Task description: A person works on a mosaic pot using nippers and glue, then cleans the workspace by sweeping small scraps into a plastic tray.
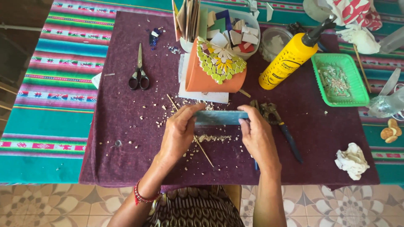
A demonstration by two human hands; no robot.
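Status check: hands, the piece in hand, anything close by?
Left hand and right hand grip the ends of a flat blue-grey tile strip. Strip level above purple mat. Thin wooden stick beneath; blue-handled nippers by right hand.

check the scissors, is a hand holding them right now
No, the scissors lie alone on the purple mat; both hands grip a blue tile strip.

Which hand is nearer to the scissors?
Left. The left hand lies just right of and below the scissors; the right hand is farther right, holding the other end of the blue tile strip.
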